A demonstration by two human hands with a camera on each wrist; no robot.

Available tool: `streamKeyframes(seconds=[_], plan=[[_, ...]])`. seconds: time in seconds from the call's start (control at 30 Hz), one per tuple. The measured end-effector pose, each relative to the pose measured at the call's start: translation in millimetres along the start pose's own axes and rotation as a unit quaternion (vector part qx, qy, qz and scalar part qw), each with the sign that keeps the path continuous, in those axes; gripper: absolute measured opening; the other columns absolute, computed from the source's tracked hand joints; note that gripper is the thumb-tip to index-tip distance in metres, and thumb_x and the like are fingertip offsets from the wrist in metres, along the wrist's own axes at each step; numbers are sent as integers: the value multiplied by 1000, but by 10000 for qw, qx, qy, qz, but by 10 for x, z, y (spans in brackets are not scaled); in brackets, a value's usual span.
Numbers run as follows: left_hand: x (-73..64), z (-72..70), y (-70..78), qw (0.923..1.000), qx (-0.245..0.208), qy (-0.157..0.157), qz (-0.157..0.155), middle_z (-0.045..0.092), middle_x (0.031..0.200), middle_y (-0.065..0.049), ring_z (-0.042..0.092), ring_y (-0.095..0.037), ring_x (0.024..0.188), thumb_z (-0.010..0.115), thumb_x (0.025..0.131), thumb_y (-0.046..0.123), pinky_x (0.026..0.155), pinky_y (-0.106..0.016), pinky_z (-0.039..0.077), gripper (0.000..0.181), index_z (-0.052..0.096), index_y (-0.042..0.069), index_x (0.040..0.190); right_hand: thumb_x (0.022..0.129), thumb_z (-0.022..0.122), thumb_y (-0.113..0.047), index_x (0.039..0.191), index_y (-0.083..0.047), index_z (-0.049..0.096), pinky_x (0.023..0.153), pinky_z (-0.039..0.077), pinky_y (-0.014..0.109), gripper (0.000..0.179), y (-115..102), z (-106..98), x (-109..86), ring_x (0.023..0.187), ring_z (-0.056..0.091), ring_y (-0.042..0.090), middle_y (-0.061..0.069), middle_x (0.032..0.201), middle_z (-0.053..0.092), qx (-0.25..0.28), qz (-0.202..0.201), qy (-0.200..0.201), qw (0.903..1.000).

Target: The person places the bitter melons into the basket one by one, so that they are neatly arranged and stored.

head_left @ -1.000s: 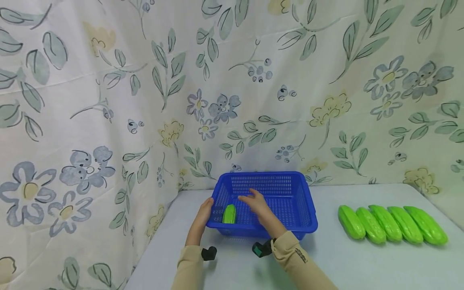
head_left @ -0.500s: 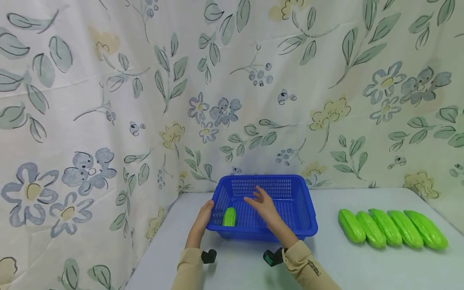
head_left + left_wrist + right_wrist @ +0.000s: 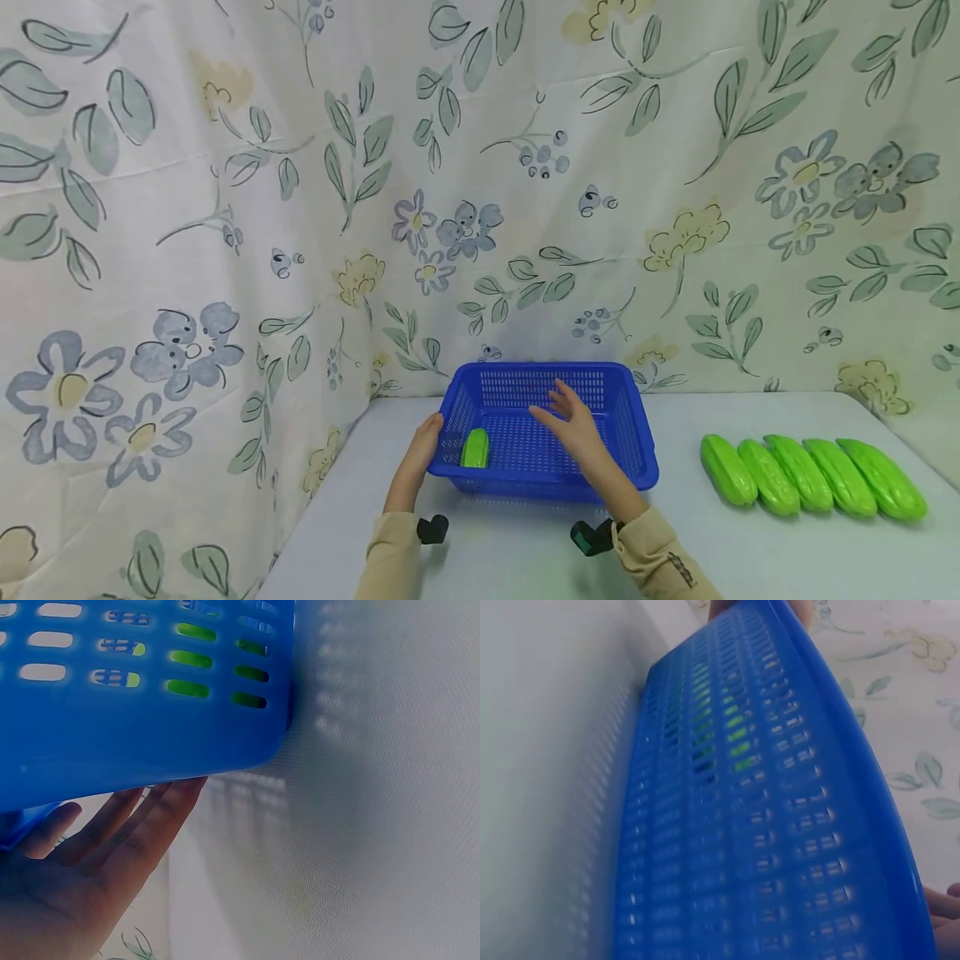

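Observation:
A blue plastic basket [image 3: 517,481] with slotted walls stands on the table. Inside its left front corner lies one bright green, lumpy gourd [image 3: 475,450] that resembles a bitter melon; green also shows through the slots in both wrist views. My left hand [image 3: 422,446] rests on the basket's left side, its fingers nearly straight along the wall in the left wrist view. Over the basket's right half, my right hand [image 3: 577,423] hovers with fingers spread and nothing in them. The right wrist view catches only a bit of the right fingers [image 3: 946,922] beyond the rim.
Several more green gourds [image 3: 802,477] lie side by side in a slanted row on the table's right. A floral curtain [image 3: 525,208] hangs behind the table [image 3: 697,550] and along its left side. Each wrist carries a small black camera [image 3: 432,529].
My right hand has moved rightward over the basket, away from the gourd inside, fingers still spread. My left hand, the basket and the gourds keep their places; the head view tilted slightly.

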State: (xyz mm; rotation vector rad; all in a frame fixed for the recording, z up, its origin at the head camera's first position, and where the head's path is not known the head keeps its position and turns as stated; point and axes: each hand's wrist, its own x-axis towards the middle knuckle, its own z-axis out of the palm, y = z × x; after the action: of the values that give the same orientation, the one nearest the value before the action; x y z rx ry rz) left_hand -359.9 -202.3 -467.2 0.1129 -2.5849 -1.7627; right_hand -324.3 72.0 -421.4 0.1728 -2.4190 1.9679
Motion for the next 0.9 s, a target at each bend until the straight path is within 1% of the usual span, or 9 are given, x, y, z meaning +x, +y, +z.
streamKeyframes(seconds=[0.1,0.27,0.5,0.63,0.7,0.9], plan=[[2,3,-9,10000,30,19,-19,36,151,-30,27,-49,143,26,106,34,117,-64,21,57,33,-5,148,92,66,-38,157,-14,16,115,31,61,85,10,-68,-7,146,30,39,17,158,31,-48,-46,5,10000],[-1,6,-32,10000,13,25,-15,34,153,-29,25,-48,144,26,106,35,117,-64,20,58,32,-4,149,91,66,-42,157,-15,15,116,30,60,88,17,-187,-24,147,28,38,16,159,30,-132,-87,62,9999],[-1,6,-17,10000,2,12,-41,33,154,-28,24,-48,145,27,106,35,118,-65,18,58,31,-3,150,90,65,-49,157,-16,13,117,28,59,91,-3,-387,-105,148,27,36,15,160,29,-255,24,99,9996],[2,5,-4,10000,-45,28,-57,34,153,-28,25,-48,145,27,107,34,118,-64,18,57,32,-3,149,92,63,-48,158,-16,11,117,27,59,89,-24,-500,-163,148,27,36,15,160,28,-253,12,72,9997],[2,2,-1,10000,-34,23,-35,36,152,-29,26,-49,144,26,107,34,117,-65,20,56,33,-3,149,93,62,-45,158,-16,10,118,26,59,88,-30,-554,-185,149,26,36,15,161,27,-154,-21,52,9999],[-4,-6,-4,10000,10,13,-3,38,150,-29,28,-49,142,27,106,35,116,-65,22,57,34,-3,148,95,62,-42,158,-17,9,119,24,58,87,-26,-701,-230,150,25,34,13,161,27,-91,-110,181,9997]])
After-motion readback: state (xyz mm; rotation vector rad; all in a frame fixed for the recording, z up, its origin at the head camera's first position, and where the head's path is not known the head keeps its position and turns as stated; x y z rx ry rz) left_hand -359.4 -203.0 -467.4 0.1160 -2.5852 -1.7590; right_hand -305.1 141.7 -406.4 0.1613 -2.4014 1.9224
